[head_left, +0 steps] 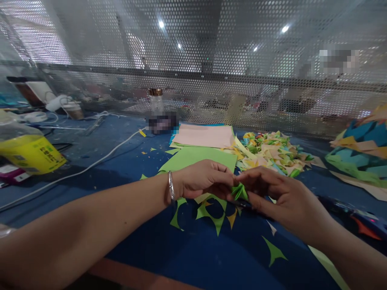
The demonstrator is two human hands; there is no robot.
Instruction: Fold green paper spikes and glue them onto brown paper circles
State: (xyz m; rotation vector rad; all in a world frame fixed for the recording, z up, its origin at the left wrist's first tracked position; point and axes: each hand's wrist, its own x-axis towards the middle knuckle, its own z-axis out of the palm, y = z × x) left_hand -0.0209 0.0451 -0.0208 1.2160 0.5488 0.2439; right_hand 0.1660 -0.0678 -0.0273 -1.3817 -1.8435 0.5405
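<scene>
Between both hands is a small folded green paper piece, pleated like a fan. My left hand, with a silver bangle at the wrist, pinches it from the left. My right hand grips it from the right, thumb below and fingers above. Something dark shows just under the paper, too hidden to name. Curved green paper scraps lie on the blue table below the hands. A green paper sheet lies just behind my left hand.
Behind the hands are a pale pink paper stack and a heap of folded paper pieces. A layered paper construction stands at right. A yellow-labelled bottle and a white cable are at left. A perforated metal screen closes the back.
</scene>
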